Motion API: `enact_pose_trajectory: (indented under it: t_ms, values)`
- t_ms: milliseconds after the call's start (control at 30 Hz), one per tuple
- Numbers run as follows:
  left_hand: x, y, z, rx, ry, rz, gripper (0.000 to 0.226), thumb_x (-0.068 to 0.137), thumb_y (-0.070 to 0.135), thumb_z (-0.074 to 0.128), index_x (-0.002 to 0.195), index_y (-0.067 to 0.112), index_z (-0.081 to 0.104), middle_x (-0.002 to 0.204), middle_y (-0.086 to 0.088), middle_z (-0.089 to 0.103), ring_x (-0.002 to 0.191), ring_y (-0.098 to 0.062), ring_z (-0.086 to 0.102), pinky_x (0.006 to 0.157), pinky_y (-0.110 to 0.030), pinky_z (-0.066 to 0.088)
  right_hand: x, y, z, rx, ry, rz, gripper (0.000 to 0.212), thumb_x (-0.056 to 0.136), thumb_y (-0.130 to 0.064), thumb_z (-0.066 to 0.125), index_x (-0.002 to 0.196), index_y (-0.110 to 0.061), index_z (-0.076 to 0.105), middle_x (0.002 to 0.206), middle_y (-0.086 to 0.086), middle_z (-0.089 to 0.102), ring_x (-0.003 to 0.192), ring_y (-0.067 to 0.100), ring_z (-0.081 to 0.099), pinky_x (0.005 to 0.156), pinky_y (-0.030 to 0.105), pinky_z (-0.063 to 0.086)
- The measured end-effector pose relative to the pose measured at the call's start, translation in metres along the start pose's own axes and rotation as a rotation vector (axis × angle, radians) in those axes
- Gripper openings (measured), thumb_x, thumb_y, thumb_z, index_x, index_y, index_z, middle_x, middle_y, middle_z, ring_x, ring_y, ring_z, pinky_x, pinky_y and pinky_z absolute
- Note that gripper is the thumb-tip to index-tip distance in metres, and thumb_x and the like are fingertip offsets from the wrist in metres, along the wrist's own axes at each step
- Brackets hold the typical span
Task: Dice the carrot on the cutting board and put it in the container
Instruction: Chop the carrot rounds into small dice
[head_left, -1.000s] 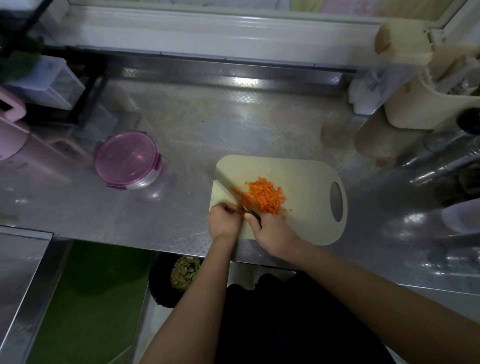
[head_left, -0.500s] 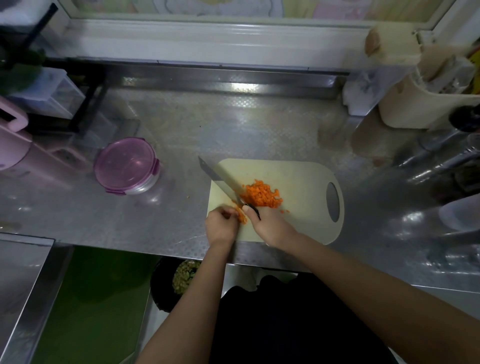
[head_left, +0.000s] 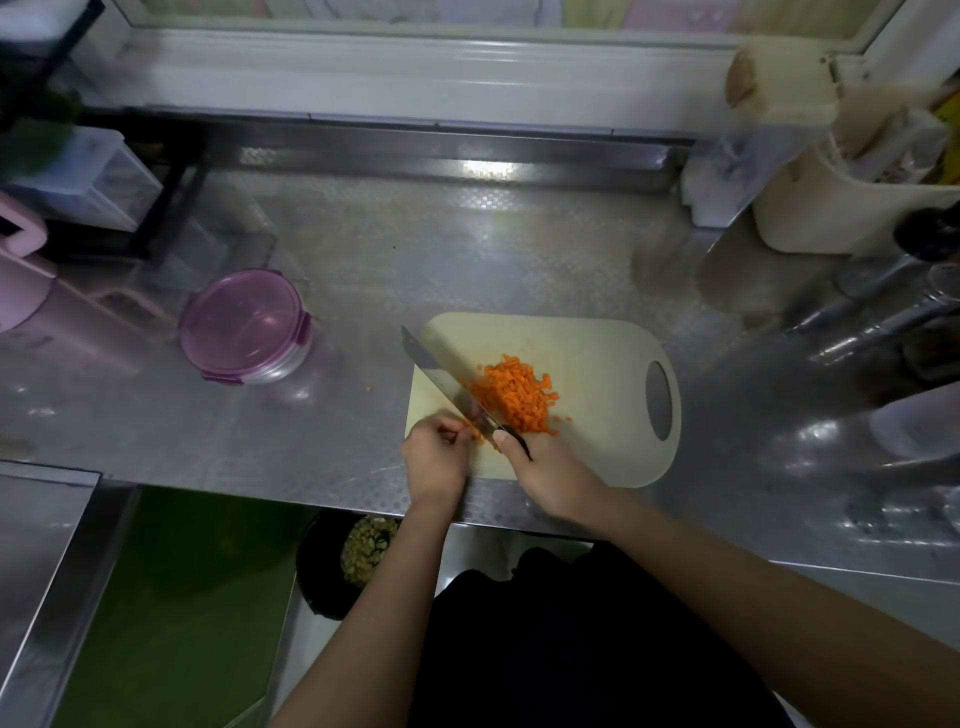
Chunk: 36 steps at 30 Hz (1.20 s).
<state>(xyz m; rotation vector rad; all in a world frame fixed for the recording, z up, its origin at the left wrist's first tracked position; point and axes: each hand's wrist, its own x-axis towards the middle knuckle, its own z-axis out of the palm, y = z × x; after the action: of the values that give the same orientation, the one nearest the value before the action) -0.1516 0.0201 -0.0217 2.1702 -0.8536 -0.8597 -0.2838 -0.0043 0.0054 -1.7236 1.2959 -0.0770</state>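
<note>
A pile of diced carrot (head_left: 514, 392) lies in the middle of the cream cutting board (head_left: 597, 353). My right hand (head_left: 545, 470) grips the black handle of a knife (head_left: 441, 371), whose blade slants up-left against the pile's left side. My left hand (head_left: 434, 457) sits at the board's near left corner, fingers curled and pinching a few small carrot pieces beside the blade. The round container (head_left: 247, 327) with its purple lid clipped on stands on the steel counter to the left of the board.
The steel counter's (head_left: 415, 249) front edge runs just under my wrists. A pink jug (head_left: 21, 275) and clear drawers (head_left: 78, 182) stand at far left. Cream utensil holders (head_left: 841, 208) and metal items (head_left: 883, 306) crowd the right. A black bowl (head_left: 358, 556) of food sits below the counter.
The knife blade has lifted and swung up-left, its tip now past the board's left edge. The diced pile has been pushed tighter toward the middle. My left hand stays at the corner.
</note>
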Motion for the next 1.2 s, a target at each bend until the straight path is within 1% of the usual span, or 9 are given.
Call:
enact_pose_trajectory:
  t_ms: [200, 433, 600, 733, 833, 967, 1033, 1133, 1200]
  values:
    - [0.002, -0.002, 0.001, 0.014, -0.003, -0.018, 0.01, 0.08, 0.006, 0.067, 0.072, 0.011, 0.067, 0.074, -0.003, 0.067, 0.068, -0.012, 0.057, 0.063, -0.015, 0.038, 0.0, -0.001, 0.003, 0.004, -0.002, 0.016, 0.049, 0.099, -0.042, 0.035, 0.062, -0.011, 0.041, 0.055, 0.005, 0.04, 0.06, 0.025, 0.046, 0.055, 0.033, 0.028]
    - [0.006, 0.001, 0.001, 0.029, -0.008, -0.06, 0.01, 0.08, 0.002, 0.061, 0.081, 0.005, 0.071, 0.082, -0.009, 0.07, 0.078, -0.019, 0.062, 0.063, -0.011, 0.035, 0.003, -0.007, 0.007, -0.076, -0.01, 0.018, 0.05, 0.1, -0.041, 0.033, 0.057, -0.016, 0.036, 0.053, 0.004, 0.039, 0.063, 0.025, 0.048, 0.059, 0.031, 0.031]
    - [0.007, 0.003, 0.0, 0.046, -0.013, -0.077, 0.016, 0.079, -0.001, 0.056, 0.081, 0.005, 0.072, 0.085, -0.01, 0.071, 0.083, -0.021, 0.063, 0.063, -0.01, 0.035, 0.008, -0.008, 0.014, -0.086, 0.02, 0.001, 0.049, 0.1, -0.041, 0.035, 0.058, -0.016, 0.037, 0.065, 0.016, 0.05, 0.073, 0.037, 0.058, 0.059, 0.032, 0.031]
    - [0.005, 0.005, -0.001, 0.041, -0.017, -0.071, 0.016, 0.08, 0.0, 0.057, 0.082, 0.005, 0.071, 0.087, -0.01, 0.071, 0.085, -0.022, 0.063, 0.065, -0.012, 0.036, 0.015, -0.012, 0.015, -0.075, 0.023, -0.007, 0.048, 0.099, -0.042, 0.033, 0.062, -0.014, 0.041, 0.058, 0.009, 0.047, 0.065, 0.031, 0.053, 0.057, 0.031, 0.029]
    - [0.003, 0.005, -0.001, 0.034, -0.024, -0.05, 0.014, 0.081, 0.0, 0.058, 0.08, 0.005, 0.071, 0.084, -0.009, 0.071, 0.079, -0.019, 0.061, 0.062, -0.011, 0.035, 0.019, -0.013, 0.013, -0.022, 0.025, 0.008, 0.046, 0.099, -0.043, 0.034, 0.068, -0.012, 0.047, 0.063, 0.009, 0.052, 0.067, 0.029, 0.055, 0.061, 0.034, 0.035]
    - [0.006, -0.002, -0.002, 0.018, -0.074, 0.004, 0.014, 0.082, -0.002, 0.058, 0.077, 0.005, 0.069, 0.08, -0.007, 0.069, 0.071, -0.013, 0.057, 0.066, -0.017, 0.042, 0.014, -0.013, 0.003, 0.089, 0.043, -0.003, 0.046, 0.101, -0.035, 0.036, 0.057, -0.021, 0.034, 0.054, -0.002, 0.037, 0.055, 0.015, 0.04, 0.053, 0.027, 0.028]
    - [0.006, -0.004, -0.002, 0.0, -0.076, 0.041, 0.016, 0.084, -0.001, 0.057, 0.076, 0.006, 0.068, 0.08, -0.006, 0.069, 0.073, -0.014, 0.058, 0.071, -0.022, 0.045, 0.01, -0.011, -0.002, 0.138, 0.054, -0.008, 0.045, 0.1, -0.035, 0.036, 0.058, -0.018, 0.036, 0.053, -0.002, 0.037, 0.05, 0.009, 0.037, 0.052, 0.026, 0.027]
    - [0.004, -0.007, -0.004, -0.081, -0.002, 0.014, 0.019, 0.087, -0.004, 0.048, 0.083, 0.009, 0.062, 0.089, -0.007, 0.065, 0.083, -0.021, 0.058, 0.073, -0.021, 0.04, 0.006, -0.006, -0.008, 0.113, 0.049, -0.046, 0.045, 0.1, -0.036, 0.037, 0.06, -0.017, 0.035, 0.053, -0.002, 0.035, 0.05, 0.01, 0.035, 0.055, 0.03, 0.024]
    - [0.008, -0.011, -0.007, -0.14, 0.047, -0.035, 0.019, 0.09, -0.001, 0.046, 0.088, 0.014, 0.057, 0.096, -0.012, 0.065, 0.091, -0.029, 0.059, 0.084, -0.031, 0.046, 0.004, -0.003, -0.012, 0.06, 0.049, -0.079, 0.045, 0.099, -0.037, 0.039, 0.059, -0.019, 0.033, 0.054, -0.003, 0.033, 0.051, 0.011, 0.034, 0.054, 0.031, 0.023]
